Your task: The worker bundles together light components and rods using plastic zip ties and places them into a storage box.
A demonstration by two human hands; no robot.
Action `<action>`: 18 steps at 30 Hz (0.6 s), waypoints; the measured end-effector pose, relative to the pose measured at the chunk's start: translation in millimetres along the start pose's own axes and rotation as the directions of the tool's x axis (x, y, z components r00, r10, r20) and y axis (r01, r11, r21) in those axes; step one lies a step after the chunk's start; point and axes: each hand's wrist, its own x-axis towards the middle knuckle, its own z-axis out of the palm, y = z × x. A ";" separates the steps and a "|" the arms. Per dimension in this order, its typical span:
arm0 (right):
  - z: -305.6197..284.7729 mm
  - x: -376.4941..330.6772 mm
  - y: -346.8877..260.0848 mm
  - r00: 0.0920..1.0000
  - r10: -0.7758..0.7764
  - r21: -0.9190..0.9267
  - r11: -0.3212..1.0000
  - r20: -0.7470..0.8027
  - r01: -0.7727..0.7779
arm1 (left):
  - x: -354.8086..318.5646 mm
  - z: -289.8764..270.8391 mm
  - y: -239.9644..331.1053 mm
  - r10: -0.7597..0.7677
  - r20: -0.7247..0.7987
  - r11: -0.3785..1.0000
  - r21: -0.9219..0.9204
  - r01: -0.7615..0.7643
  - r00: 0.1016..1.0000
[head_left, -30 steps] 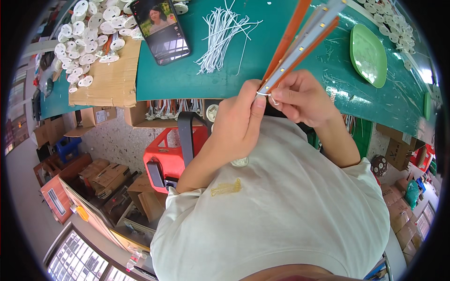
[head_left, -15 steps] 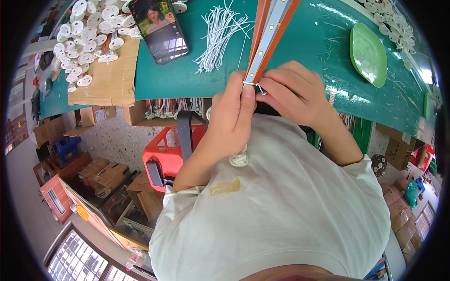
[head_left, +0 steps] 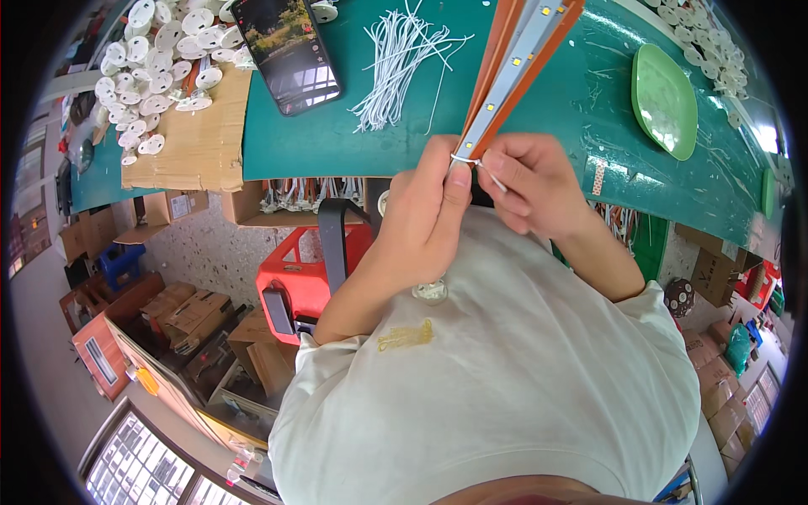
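My left hand (head_left: 421,219) is closed round the lower part of a bundle of LED strips (head_left: 505,88), orange-brown at the sides with a white face dotted with small yellow LEDs. The bundle slants up and away over the table edge. A white twist tie (head_left: 465,159) circles it just above my left thumb. My right hand (head_left: 543,185) pinches this tie close beside the bundle, and its loose end sticks out over the fingers. Below my left hand, a whitish round end piece (head_left: 430,292) hangs against my shirt.
On the green table (head_left: 353,151) lie a pile of white ties (head_left: 400,80), a phone (head_left: 290,63) and a green tray (head_left: 665,105). White round pieces (head_left: 156,63) heap up at the left by some cardboard (head_left: 198,135). A red stool (head_left: 295,273) stands below.
Both hands and the bundle have shifted slightly right and nearer to me. My right fingers have turned downward with the tie, whose end now points down to the right.
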 end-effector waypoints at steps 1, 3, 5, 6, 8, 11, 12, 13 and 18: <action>0.9 -0.4 0.9 1.000 0.020 0.017 1.000 -0.009 -0.020 | -0.1 1.4 0.7 0.020 -0.002 1.000 -0.010 -0.020 1.000; 3.0 -0.2 2.0 0.998 0.061 0.049 0.997 -0.030 -0.059 | 1.9 3.5 -7.5 0.042 -0.017 0.999 -0.024 -0.043 0.999; 5.3 0.1 4.0 0.994 0.101 0.083 0.992 -0.048 -0.097 | 2.3 3.6 -10.8 0.065 -0.032 0.997 -0.037 -0.066 0.997; 6.3 0.2 5.2 0.991 0.121 0.100 0.988 -0.057 -0.115 | 1.8 2.7 -10.8 0.053 -0.029 0.999 -0.010 -0.053 0.998; 4.9 4.6 11.6 0.988 0.138 0.120 0.984 -0.067 -0.130 | 1.5 0.5 -9.6 0.043 -0.025 0.999 0.020 -0.042 0.999; -3.8 15.5 20.1 0.677 -0.735 -0.631 0.504 0.047 0.590 | 0.4 -1.3 -4.8 -0.018 -0.031 1.000 0.001 0.018 0.999; -3.3 14.3 17.1 0.685 -0.728 -0.616 0.548 -0.017 0.566 | 0.6 -2.3 -4.8 -0.024 -0.026 1.000 0.007 0.024 0.999; -3.5 13.9 14.4 0.692 -0.717 -0.598 0.590 -0.081 0.542 | 0.6 -2.9 -4.7 -0.029 -0.020 0.999 0.013 0.029 0.999; -16.5 20.0 11.5 0.548 -0.813 -0.644 0.314 0.196 0.697 | 1.5 1.3 -10.3 0.002 -0.024 0.999 -0.035 -0.003 1.000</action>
